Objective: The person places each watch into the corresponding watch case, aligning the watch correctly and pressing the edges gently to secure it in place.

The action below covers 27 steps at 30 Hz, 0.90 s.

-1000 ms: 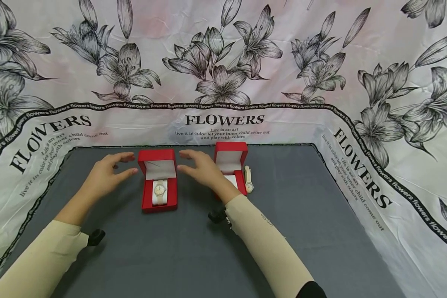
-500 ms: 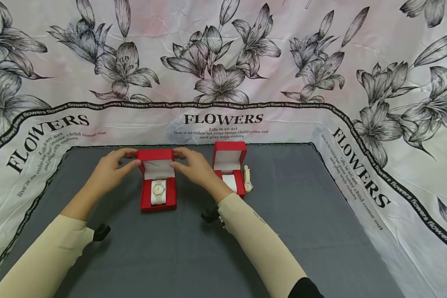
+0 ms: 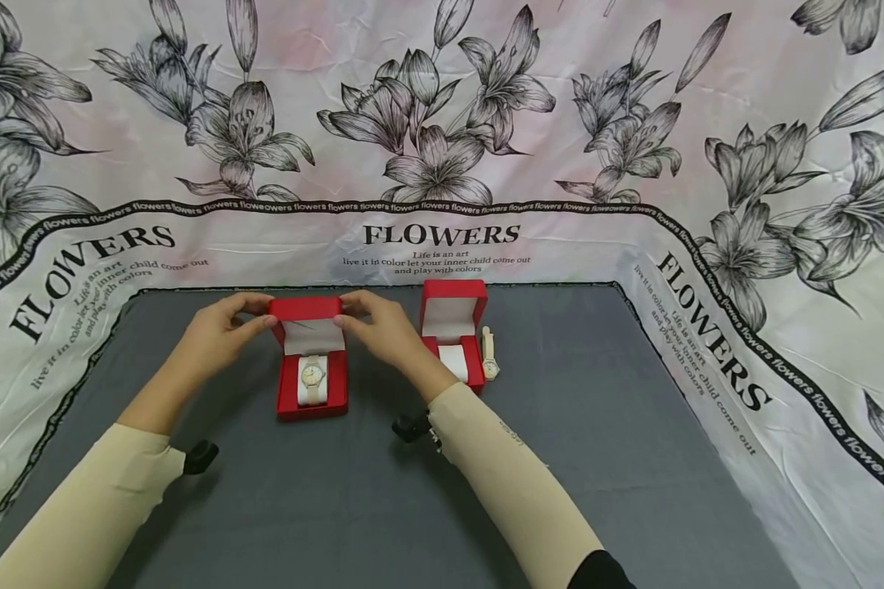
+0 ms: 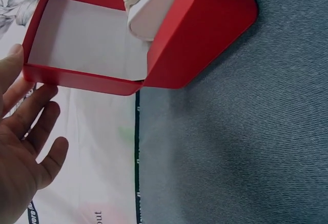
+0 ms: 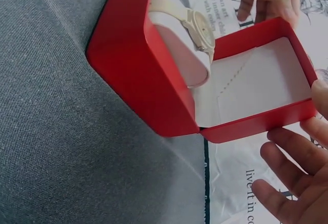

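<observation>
In the head view a red watch box (image 3: 308, 309) stands with its lid raised. Inside it a cream-strapped wristwatch (image 3: 312, 376) is wrapped round a white cushion (image 4: 154, 16). My left hand (image 3: 217, 331) pinches the lid's left upper corner, its thumb on the front edge and fingers behind. At the right upper corner my right hand (image 3: 386, 329) holds the lid the same way. The right wrist view shows the pale lid lining (image 5: 259, 80) and the watch face (image 5: 201, 29) close up, with the remaining right-hand fingers loosely spread below the lid.
Right of the first box is a second red box (image 3: 454, 290), also with its lid up, its white cushion (image 3: 453, 361) bare of any watch. Another cream-strapped watch (image 3: 489, 360) lies beside it on the grey cloth (image 3: 412, 507). A flower-printed sheet (image 3: 442, 221) borders the far edge.
Both hands have moved inward from beside the first box and now grip its lid at the upper corners. The lid is still raised; the second box and loose watch have not moved.
</observation>
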{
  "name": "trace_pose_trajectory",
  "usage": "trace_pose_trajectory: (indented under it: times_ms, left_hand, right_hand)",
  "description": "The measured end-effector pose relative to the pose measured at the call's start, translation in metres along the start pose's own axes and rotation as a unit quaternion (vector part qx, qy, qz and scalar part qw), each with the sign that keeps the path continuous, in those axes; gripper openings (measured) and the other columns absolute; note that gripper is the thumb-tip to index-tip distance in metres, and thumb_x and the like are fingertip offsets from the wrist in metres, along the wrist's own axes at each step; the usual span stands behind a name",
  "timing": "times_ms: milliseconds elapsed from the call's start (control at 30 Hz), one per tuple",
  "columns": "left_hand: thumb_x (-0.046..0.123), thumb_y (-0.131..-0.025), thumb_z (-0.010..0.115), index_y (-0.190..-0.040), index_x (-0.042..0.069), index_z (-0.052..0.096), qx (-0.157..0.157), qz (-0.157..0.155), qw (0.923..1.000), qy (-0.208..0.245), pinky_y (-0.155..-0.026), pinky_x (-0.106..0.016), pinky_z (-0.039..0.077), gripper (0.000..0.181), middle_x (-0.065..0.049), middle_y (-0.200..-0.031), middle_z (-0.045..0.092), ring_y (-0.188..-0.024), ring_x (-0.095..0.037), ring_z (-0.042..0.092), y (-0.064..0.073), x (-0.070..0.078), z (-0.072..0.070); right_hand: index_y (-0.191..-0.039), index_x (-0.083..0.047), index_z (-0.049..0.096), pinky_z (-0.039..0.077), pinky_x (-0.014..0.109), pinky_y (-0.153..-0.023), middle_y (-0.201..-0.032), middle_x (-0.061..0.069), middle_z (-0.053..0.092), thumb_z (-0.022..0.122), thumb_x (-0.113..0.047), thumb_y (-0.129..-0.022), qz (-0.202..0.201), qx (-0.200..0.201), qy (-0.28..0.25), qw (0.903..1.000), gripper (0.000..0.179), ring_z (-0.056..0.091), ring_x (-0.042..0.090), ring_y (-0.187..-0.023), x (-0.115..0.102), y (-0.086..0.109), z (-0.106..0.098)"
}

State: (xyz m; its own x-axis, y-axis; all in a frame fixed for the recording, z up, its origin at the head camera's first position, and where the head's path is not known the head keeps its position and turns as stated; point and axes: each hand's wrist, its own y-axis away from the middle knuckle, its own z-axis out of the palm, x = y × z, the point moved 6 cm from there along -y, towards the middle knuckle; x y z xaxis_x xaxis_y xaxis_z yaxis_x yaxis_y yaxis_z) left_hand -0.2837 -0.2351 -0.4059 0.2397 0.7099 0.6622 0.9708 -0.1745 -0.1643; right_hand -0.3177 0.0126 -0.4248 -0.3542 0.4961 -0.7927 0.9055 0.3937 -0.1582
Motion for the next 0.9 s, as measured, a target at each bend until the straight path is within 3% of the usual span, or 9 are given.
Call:
trace_pose_trajectory:
  times_ms: [400,600,700,900]
  left_hand:
    - [0.043,-0.099,0.066,-0.138,0.010,0.061,0.025,0.007,0.9996,0.015,-0.096,-0.054,0.047,0.051,-0.015,-0.128,0.067,-0.112,-0.035,0.060,0.012,0.001,0.002]
    - [0.038,-0.097,0.071,-0.137,0.010,0.062,0.030,0.009,0.9990,0.033,-0.101,-0.055,0.045,0.050,-0.016,-0.128,0.067,-0.117,-0.035,0.059,0.019,0.000,0.008]
    - [0.037,-0.097,0.072,-0.137,0.010,0.063,0.037,0.011,0.9986,0.038,-0.102,-0.056,0.044,0.050,-0.017,-0.128,0.067,-0.119,-0.035,0.059,0.022,0.002,0.008]
    - [0.036,-0.095,0.074,-0.136,0.010,0.066,0.060,0.010,0.9981,0.009,-0.101,-0.059,0.043,0.049,-0.018,-0.124,0.068,-0.118,-0.036,0.057,0.031,0.006,0.005]
  right_hand:
    - [-0.132,-0.021,0.068,0.054,0.033,-0.092,-0.118,-0.008,0.073,0.075,-0.036,-0.094,-0.019,0.002,0.001,0.9998,0.041,0.065,0.007,-0.114,-0.003,0.004,-0.002]
    - [-0.131,-0.022,0.070,0.053,0.040,-0.099,-0.123,-0.006,0.073,0.078,-0.034,-0.092,-0.018,0.002,-0.004,0.9998,0.041,0.064,0.006,-0.119,-0.001,0.014,-0.003]
    - [-0.130,-0.022,0.070,0.053,0.037,-0.099,-0.124,-0.006,0.073,0.079,-0.032,-0.092,-0.023,0.008,-0.005,0.9997,0.040,0.064,0.005,-0.119,-0.002,0.015,-0.003]
    - [-0.131,-0.024,0.069,0.054,0.034,-0.096,-0.128,-0.007,0.072,0.080,-0.032,-0.091,-0.019,0.010,-0.009,0.9997,0.042,0.061,0.004,-0.125,-0.004,0.021,0.000]
